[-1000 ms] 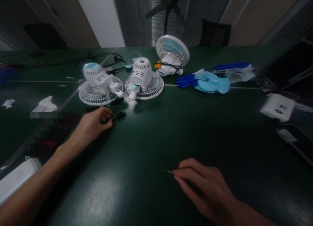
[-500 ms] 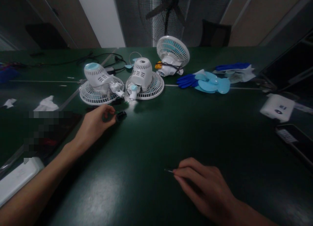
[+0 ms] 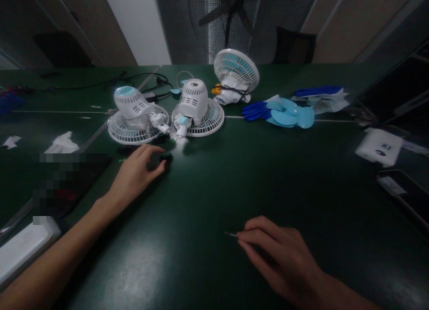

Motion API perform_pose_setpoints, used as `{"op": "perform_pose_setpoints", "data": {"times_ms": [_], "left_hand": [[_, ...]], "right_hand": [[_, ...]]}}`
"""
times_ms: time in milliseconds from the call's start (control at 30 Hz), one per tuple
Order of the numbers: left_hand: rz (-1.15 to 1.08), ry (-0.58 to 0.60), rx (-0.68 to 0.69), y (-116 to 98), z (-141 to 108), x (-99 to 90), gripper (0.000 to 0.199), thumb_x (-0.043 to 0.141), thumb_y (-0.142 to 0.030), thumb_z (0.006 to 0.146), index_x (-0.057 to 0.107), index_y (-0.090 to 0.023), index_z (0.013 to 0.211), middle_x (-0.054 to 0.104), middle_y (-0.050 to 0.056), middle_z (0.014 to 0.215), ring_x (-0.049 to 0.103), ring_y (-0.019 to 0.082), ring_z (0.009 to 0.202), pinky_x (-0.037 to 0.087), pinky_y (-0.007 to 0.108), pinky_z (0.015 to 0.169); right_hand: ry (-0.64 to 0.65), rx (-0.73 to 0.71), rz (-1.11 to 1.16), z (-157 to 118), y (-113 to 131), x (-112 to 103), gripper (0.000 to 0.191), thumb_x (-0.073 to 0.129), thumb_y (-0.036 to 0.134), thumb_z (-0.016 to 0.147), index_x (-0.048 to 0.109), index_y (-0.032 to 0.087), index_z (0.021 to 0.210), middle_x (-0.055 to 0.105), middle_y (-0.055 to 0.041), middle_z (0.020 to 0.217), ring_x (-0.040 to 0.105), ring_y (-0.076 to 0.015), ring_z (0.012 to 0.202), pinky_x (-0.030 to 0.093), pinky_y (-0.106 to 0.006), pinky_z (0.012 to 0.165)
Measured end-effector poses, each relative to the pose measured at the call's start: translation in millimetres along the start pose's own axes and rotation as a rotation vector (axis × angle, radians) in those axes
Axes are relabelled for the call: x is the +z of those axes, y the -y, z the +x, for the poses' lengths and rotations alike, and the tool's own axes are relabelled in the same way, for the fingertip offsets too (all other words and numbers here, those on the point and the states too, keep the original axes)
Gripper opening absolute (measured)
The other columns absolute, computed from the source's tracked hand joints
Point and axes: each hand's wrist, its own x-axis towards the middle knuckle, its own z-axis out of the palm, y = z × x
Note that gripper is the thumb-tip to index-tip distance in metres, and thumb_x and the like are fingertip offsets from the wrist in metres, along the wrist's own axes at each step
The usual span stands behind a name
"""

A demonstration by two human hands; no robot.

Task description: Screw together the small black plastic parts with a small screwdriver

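Note:
My left hand (image 3: 139,169) is at the left middle of the green table, thumb and forefinger parted beside a small dark object (image 3: 166,157). That object has some green on it; its kind is not clear, and I cannot tell whether the fingertips touch it. Low at the right, my right hand (image 3: 275,252) is closed in a pinch on a thin metal rod (image 3: 230,234), with its tip pointing left. Just beyond my left hand, two white fans lie grille down: the left fan (image 3: 134,108) and the middle fan (image 3: 194,104). A third fan (image 3: 236,70) leans farther back.
Blue gloves (image 3: 256,110) and light-blue fan blades (image 3: 291,114) lie at the back right. A tissue pack (image 3: 380,145) and a black phone-like device (image 3: 405,193) are at the right. A white box-like object (image 3: 28,247) sits by my left forearm; crumpled tissue (image 3: 62,142) lies beyond.
My left thumb and forefinger have spread apart and shifted slightly right, around the small dark object. My right hand with the metal rod has stayed in place.

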Motion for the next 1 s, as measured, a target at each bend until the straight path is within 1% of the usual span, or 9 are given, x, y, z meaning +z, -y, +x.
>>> {"op": "perform_pose_setpoints", "data": {"times_ms": [133, 233, 300, 367, 467, 567, 700, 867, 1000], "left_hand": [[-0.062, 0.074, -0.01, -1.0, 1.7, 5.9, 0.035, 0.057, -0.044, 0.102, 0.065, -0.022, 0.128, 0.066, 0.008, 0.117, 0.063, 0.022, 0.091, 0.051, 0.033, 0.079], [-0.176, 0.184, 0.033, -11.7, -1.3, 8.1, 0.029, 0.058, -0.043, 0.103, 0.067, -0.025, 0.124, 0.066, 0.006, 0.118, 0.063, 0.02, 0.091, 0.052, 0.031, 0.079], [-0.264, 0.281, 0.098, -28.4, -6.8, 9.3, 0.025, 0.057, -0.04, 0.104, 0.067, -0.026, 0.122, 0.065, 0.005, 0.122, 0.064, 0.019, 0.096, 0.052, 0.03, 0.08], [-0.342, 0.365, 0.165, -51.0, -14.8, 11.4, 0.021, 0.057, -0.034, 0.105, 0.066, -0.027, 0.122, 0.065, 0.004, 0.124, 0.064, 0.019, 0.102, 0.052, 0.03, 0.085], [-0.42, 0.442, 0.282, -85.6, -28.5, 17.2, 0.019, 0.06, -0.026, 0.103, 0.065, -0.026, 0.122, 0.065, 0.004, 0.123, 0.062, 0.019, 0.11, 0.048, 0.032, 0.095], [-0.447, 0.488, 0.384, -107.7, -39.5, 23.4, 0.019, 0.061, -0.024, 0.103, 0.065, -0.026, 0.122, 0.067, 0.003, 0.116, 0.062, 0.02, 0.108, 0.044, 0.035, 0.094], [-0.456, 0.484, 0.43, -114.7, -46.3, 28.1, 0.019, 0.062, -0.024, 0.102, 0.065, -0.026, 0.121, 0.067, 0.003, 0.115, 0.061, 0.02, 0.103, 0.04, 0.036, 0.088], [-0.464, 0.481, 0.436, -114.7, -48.2, 28.7, 0.019, 0.063, -0.024, 0.102, 0.065, -0.027, 0.121, 0.068, 0.002, 0.115, 0.061, 0.019, 0.103, 0.038, 0.036, 0.088], [-0.493, 0.505, 0.442, -118.4, -50.2, 28.3, 0.019, 0.063, -0.024, 0.103, 0.064, -0.026, 0.121, 0.067, 0.003, 0.115, 0.06, 0.019, 0.105, 0.038, 0.036, 0.089]], "right_hand": [[-0.008, -0.002, -0.003, 0.8, -0.3, 0.9, 0.016, 0.055, 0.014, 0.104, 0.067, 0.022, 0.111, 0.069, -0.0015, 0.098, 0.067, -0.0101, 0.073, 0.048, -0.023, 0.061], [-0.003, 0.0, 0.001, 2.4, 0.6, 0.5, 0.017, 0.055, 0.014, 0.103, 0.067, 0.022, 0.111, 0.069, -0.0014, 0.098, 0.067, -0.0098, 0.073, 0.048, -0.023, 0.061], [-0.002, 0.007, -0.01, 2.8, 1.0, 0.4, 0.017, 0.055, 0.014, 0.104, 0.067, 0.022, 0.112, 0.069, -0.0016, 0.099, 0.068, -0.0101, 0.073, 0.048, -0.023, 0.06], [0.003, 0.018, -0.018, 2.3, 0.8, 0.8, 0.018, 0.054, 0.014, 0.104, 0.067, 0.023, 0.113, 0.069, -0.0018, 0.099, 0.068, -0.0106, 0.074, 0.049, -0.024, 0.061], [0.014, 0.029, -0.015, 1.0, 0.0, 2.0, 0.018, 0.054, 0.015, 0.104, 0.067, 0.023, 0.114, 0.069, -0.0019, 0.1, 0.068, -0.0108, 0.076, 0.05, -0.024, 0.063], [0.009, 0.037, -0.022, 0.4, -0.2, 2.4, 0.018, 0.054, 0.016, 0.104, 0.067, 0.024, 0.113, 0.069, -0.0018, 0.1, 0.068, -0.0109, 0.076, 0.05, -0.024, 0.064], [0.003, 0.032, -0.046, 1.4, 1.8, 1.2, 0.018, 0.053, 0.015, 0.104, 0.068, 0.023, 0.111, 0.069, -0.0017, 0.098, 0.068, -0.0114, 0.075, 0.05, -0.024, 0.063], [-0.001, 0.028, -0.048, 2.4, 2.7, 1.2, 0.019, 0.052, 0.016, 0.104, 0.068, 0.022, 0.112, 0.069, -0.0025, 0.098, 0.068, -0.0116, 0.074, 0.05, -0.024, 0.063], [0.01, 0.012, -0.05, 3.7, 2.6, 1.6, 0.02, 0.051, 0.015, 0.104, 0.068, 0.022, 0.112, 0.07, -0.0027, 0.098, 0.068, -0.0116, 0.075, 0.049, -0.023, 0.063]]}}
